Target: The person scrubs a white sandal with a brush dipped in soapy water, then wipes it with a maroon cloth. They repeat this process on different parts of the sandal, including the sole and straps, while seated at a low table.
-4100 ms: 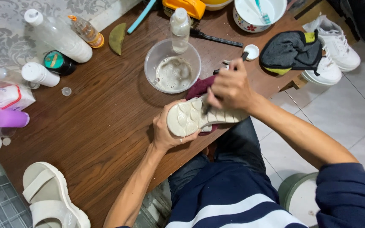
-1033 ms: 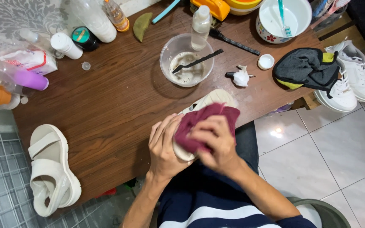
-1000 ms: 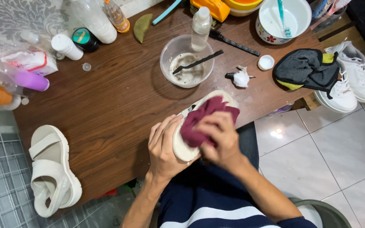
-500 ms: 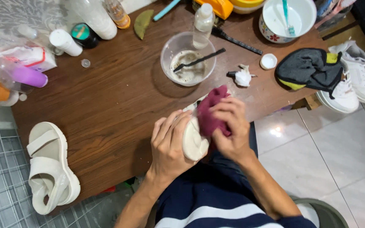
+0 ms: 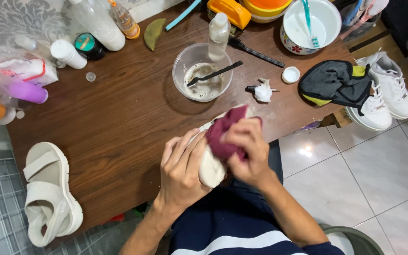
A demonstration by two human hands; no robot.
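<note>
We are holding a cream-white chunky sandal (image 5: 212, 166) over our lap at the near edge of the dark brown wooden table (image 5: 119, 118), and wiping it well probably means firm, short strokes against a steady grip. Our left hand (image 5: 181, 169) is wrapping its fingers around the sole from below. Our right hand (image 5: 247, 152) is pinching a bunched maroon cloth (image 5: 225, 134) onto it, wrist bent inward.
</note>
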